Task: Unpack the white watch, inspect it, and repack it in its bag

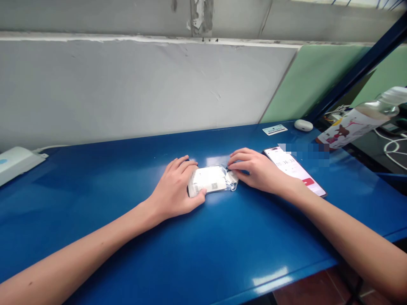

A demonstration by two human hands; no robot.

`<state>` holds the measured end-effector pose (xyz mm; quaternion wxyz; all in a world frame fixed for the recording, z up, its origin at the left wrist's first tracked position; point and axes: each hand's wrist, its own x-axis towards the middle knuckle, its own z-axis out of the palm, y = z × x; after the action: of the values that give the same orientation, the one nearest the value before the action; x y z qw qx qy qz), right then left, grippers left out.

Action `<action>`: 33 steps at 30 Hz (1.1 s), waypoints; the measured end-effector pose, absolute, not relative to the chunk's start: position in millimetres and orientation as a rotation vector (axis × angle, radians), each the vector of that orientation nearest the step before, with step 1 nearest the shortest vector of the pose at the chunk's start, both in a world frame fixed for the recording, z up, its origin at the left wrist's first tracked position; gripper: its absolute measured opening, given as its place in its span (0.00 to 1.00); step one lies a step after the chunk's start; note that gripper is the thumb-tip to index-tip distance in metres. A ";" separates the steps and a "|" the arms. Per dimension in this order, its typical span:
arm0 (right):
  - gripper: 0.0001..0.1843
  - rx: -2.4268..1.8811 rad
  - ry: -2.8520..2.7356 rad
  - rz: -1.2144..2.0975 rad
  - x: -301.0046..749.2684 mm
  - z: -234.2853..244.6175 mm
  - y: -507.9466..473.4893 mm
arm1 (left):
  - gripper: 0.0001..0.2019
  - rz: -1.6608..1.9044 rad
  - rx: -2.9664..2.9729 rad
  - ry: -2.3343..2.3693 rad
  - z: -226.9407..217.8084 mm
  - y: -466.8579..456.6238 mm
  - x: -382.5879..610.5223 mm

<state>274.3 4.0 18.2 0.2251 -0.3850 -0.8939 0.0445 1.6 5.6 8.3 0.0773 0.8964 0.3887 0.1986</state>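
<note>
Packet (210, 180) on table (203, 254); phone (294, 169) right; bottle (359, 120) far right.

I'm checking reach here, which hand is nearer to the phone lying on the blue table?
Right. The right hand rests right beside the phone, just to its left. The left hand is farther off, across the white packet.

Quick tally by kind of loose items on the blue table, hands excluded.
White packet in clear wrap, held at its ends by left hand and right hand: 1
Smartphone: 1
Card: 1
White earbud-style case: 1
Bottle: 1
White device: 1
Total: 6
</note>
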 end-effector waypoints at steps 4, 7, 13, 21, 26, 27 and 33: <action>0.15 -1.134 -2.519 0.248 274.9 16.6 2.0 | 0.23 0.531 2.673 1.123 7.9 6.2 1.0; 0.15 -1.135 -2.543 0.255 271.5 17.9 -1.5 | 0.27 0.473 2.683 1.101 6.0 5.7 0.4; 0.20 -1.106 -2.545 0.202 267.7 22.3 -2.9 | 0.29 0.464 2.653 1.089 2.5 8.0 -0.4; 0.14 -1.045 -2.459 0.138 264.0 13.1 -6.9 | 0.21 0.533 2.643 1.002 3.8 7.3 -1.0; 0.17 -1.099 -2.450 0.230 263.2 8.1 -6.6 | 0.21 0.532 2.632 1.010 4.7 6.9 1.0; 0.16 -1.096 -2.433 0.262 262.9 7.1 -6.2 | 0.21 0.534 2.628 1.005 5.2 6.9 1.0; 0.11 -0.999 -2.300 0.355 257.9 -0.3 -7.2 | 0.18 0.569 2.610 0.948 10.0 5.7 0.3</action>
<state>257.9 -7.2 -0.3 0.3000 -0.3762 -0.8664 0.1336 0.3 5.7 10.0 0.1530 0.9099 0.3306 0.1985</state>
